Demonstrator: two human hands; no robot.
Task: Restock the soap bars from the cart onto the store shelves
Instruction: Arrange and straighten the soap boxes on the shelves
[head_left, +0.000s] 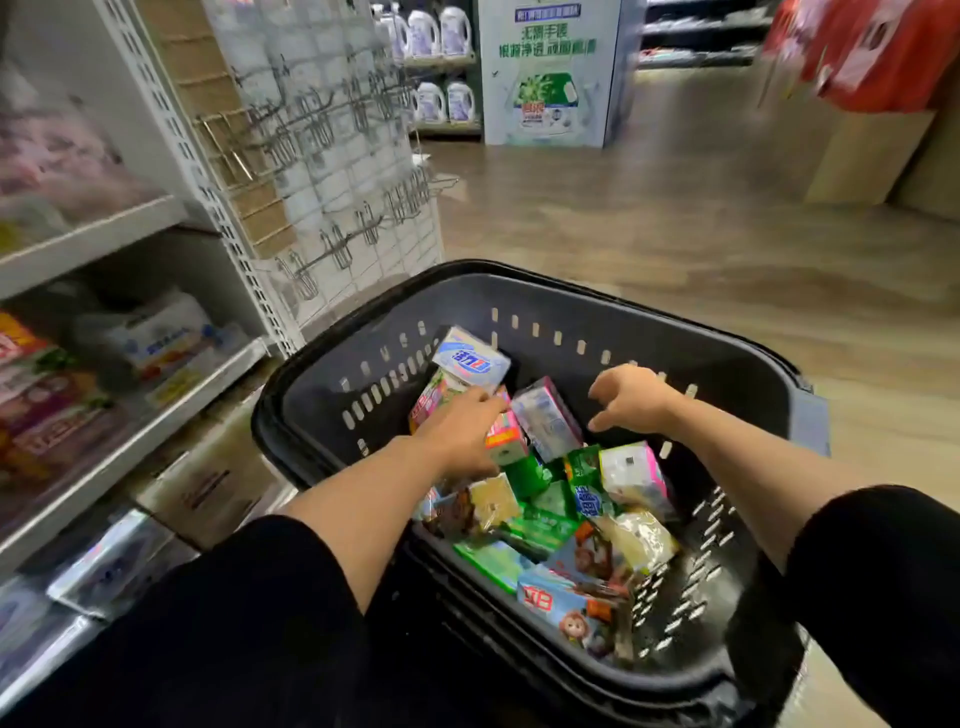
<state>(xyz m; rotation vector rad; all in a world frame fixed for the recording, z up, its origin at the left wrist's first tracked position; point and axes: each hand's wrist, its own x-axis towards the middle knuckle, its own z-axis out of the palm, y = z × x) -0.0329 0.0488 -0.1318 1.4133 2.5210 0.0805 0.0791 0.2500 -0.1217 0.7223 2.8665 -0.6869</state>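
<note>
Two black sleeves are reaching into the cart (524, 291), where many soap bars (550, 519) are still waiting: the left hand (460, 434) is gripping a pink bar (505, 439), the right hand (626, 397) is hovering loosely curled, empty, and the shelves (130, 436) are only partly filled.

Colourful boxed soap bars (545, 499) lie jumbled inside the black cart (571, 301).

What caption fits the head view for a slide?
Both hands reach into the black basket of boxed soap bars; left hand on a pink box, right hand empty.
</note>
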